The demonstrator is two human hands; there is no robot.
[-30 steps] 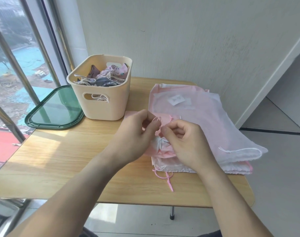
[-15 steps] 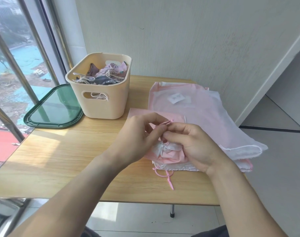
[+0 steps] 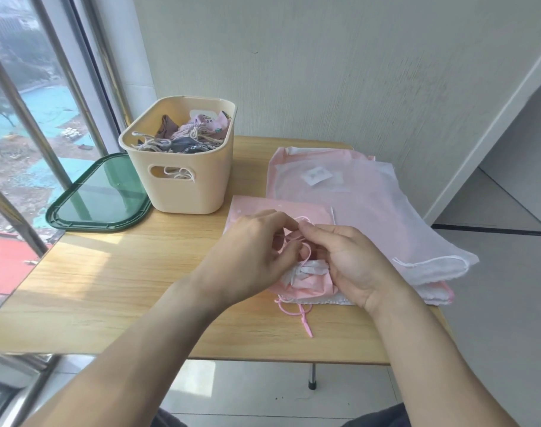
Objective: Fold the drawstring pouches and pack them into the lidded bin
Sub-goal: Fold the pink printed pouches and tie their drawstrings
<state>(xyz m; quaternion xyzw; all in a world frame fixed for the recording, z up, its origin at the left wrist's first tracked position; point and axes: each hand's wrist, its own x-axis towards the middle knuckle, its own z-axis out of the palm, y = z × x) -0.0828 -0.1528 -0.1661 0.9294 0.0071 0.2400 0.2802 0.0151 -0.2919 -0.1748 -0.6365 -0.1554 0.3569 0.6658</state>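
A small pink drawstring pouch, bunched up, lies on the table near its front edge. My left hand and my right hand meet over it, and the fingertips of both pinch its thin pink cord. Another loop of pink cord trails toward the front edge. To the right lies a stack of larger pink and white pouches. The beige bin stands at the back left, holding several folded pouches with cords. Its green lid lies flat beside it.
The wooden table stands against a pale wall, with a window and metal rails along its left side. To the right of the table the floor drops away. A table leg shows below the front edge.
Both hands stayed over the small pouch, fingers working the pink cord; a loop of it now stands up between the fingertips. The camera tilted slightly.
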